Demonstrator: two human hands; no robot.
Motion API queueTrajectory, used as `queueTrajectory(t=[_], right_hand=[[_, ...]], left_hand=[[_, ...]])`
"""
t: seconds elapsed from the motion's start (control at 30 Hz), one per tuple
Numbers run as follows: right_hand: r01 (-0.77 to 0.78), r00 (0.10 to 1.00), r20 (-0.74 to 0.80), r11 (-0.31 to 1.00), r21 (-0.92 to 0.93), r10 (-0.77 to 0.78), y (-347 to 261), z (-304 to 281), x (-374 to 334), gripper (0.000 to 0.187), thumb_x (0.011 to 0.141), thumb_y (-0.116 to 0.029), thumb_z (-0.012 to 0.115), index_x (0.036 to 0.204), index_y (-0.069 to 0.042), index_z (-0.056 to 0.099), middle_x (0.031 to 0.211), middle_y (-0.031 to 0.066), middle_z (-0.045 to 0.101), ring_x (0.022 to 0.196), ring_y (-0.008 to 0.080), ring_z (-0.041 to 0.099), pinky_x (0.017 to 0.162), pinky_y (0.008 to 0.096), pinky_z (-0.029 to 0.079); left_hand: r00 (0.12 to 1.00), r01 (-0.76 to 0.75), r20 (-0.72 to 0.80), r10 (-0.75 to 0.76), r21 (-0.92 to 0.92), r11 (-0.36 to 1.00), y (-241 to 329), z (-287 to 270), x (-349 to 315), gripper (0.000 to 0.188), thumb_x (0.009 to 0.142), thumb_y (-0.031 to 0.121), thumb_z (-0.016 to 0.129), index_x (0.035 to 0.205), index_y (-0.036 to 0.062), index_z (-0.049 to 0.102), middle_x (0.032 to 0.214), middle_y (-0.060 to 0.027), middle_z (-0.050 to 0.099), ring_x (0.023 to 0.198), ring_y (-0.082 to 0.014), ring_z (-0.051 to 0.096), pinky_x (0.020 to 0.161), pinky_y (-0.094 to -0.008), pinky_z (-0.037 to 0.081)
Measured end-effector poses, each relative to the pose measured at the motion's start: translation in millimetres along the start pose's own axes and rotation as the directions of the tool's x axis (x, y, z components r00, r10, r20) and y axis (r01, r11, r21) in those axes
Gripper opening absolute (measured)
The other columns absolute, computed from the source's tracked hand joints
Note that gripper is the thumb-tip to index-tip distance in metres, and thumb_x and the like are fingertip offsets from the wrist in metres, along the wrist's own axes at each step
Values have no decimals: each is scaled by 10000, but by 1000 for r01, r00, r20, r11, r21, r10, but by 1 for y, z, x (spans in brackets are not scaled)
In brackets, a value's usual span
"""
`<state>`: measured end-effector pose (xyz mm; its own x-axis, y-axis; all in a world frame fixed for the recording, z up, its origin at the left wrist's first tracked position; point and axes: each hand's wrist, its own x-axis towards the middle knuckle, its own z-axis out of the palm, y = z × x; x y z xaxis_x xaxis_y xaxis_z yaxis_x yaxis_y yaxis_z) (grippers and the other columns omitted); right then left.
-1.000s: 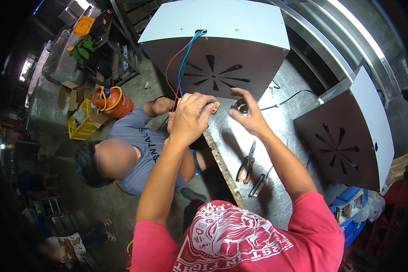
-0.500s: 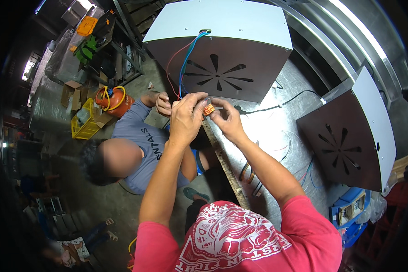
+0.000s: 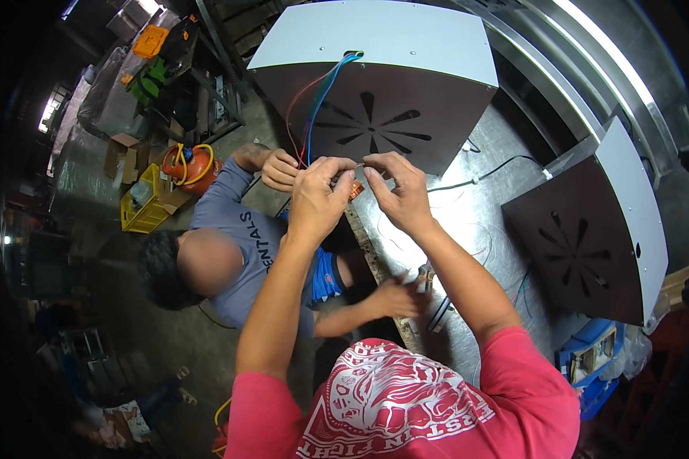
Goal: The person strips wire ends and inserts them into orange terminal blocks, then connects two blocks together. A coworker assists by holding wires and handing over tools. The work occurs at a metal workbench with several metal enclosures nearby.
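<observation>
My left hand (image 3: 319,200) is closed at the near side of the large cabinet, its thumb against an orange terminal block (image 3: 356,190) that shows partly behind the fingers. Between the fingertips of both hands runs a short thin wire (image 3: 358,165). My right hand (image 3: 400,193) pinches its end with thumb and forefinger. Red and blue wires (image 3: 311,126) hang from a hole in the white top of the cabinet (image 3: 406,115) and pass down behind my left hand. A co-worker's hand (image 3: 280,170) is beside those wires, closed; whether it holds one is unclear.
The co-worker's other hand (image 3: 396,297), blurred, is at pliers (image 3: 426,275) on the metal table (image 3: 452,210). A second vented cabinet (image 3: 582,229) stands on the right, with a black cable (image 3: 497,170) beside it. Blue bins (image 3: 589,359) sit lower right. An orange gas cylinder (image 3: 200,170) stands left.
My right hand has left the orange block and now pinches the thin wire's end. The co-worker's lower arm has reached across to the pliers on the table.
</observation>
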<state>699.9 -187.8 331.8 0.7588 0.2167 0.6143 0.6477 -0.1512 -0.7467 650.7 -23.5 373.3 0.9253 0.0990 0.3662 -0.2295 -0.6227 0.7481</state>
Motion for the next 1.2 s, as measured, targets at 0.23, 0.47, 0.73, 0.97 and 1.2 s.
queueTrajectory(t=[0.23, 0.47, 0.73, 0.97, 1.2], right_hand=[[185, 981, 88, 974, -130, -174, 6, -10, 9, 169, 853, -19, 746, 1015, -21, 694, 887, 108, 689, 783, 276, 666, 730, 363, 519], [182, 983, 63, 953, -244, -172, 6, -4, 7, 137, 827, -26, 744, 936, -25, 662, 798, 117, 627, 734, 297, 624, 669, 383, 504], [-570, 821, 302, 703, 424, 484, 8, -13, 13, 247, 998, -239, 661, 877, -24, 651, 725, 55, 640, 608, 151, 564, 554, 313, 447], [-899, 383, 799, -11, 438, 463, 19, -25, 20, 320, 1026, -319, 634, 887, -35, 684, 708, 31, 636, 585, 113, 548, 517, 254, 420], [377, 873, 435, 872, -313, -221, 12, -26, 17, 154, 922, -165, 681, 836, -63, 602, 761, 37, 555, 733, 217, 562, 654, 368, 478]], left_hand=[[998, -58, -1, 59, 74, 996, 3, 2, 0, 158, 892, 124, 672, 986, 15, 738, 939, -146, 726, 822, -343, 686, 776, -430, 500], [995, -98, -13, 100, 84, 992, 1, 8, 0, 146, 899, 118, 663, 984, 20, 728, 929, -137, 722, 832, -348, 687, 775, -432, 499], [994, -109, 4, 109, 145, 983, 0, 5, 1, 131, 905, 124, 669, 1001, 52, 723, 932, -104, 709, 846, -317, 675, 809, -414, 475], [977, -214, 48, 209, 239, 947, 4, 6, -1, 104, 909, 126, 678, 989, 72, 718, 896, -77, 687, 829, -296, 660, 781, -414, 448], [991, -114, 91, 100, 158, 981, 3, 4, -4, 121, 902, 127, 676, 991, 58, 719, 908, -103, 706, 838, -321, 674, 779, -434, 452]])
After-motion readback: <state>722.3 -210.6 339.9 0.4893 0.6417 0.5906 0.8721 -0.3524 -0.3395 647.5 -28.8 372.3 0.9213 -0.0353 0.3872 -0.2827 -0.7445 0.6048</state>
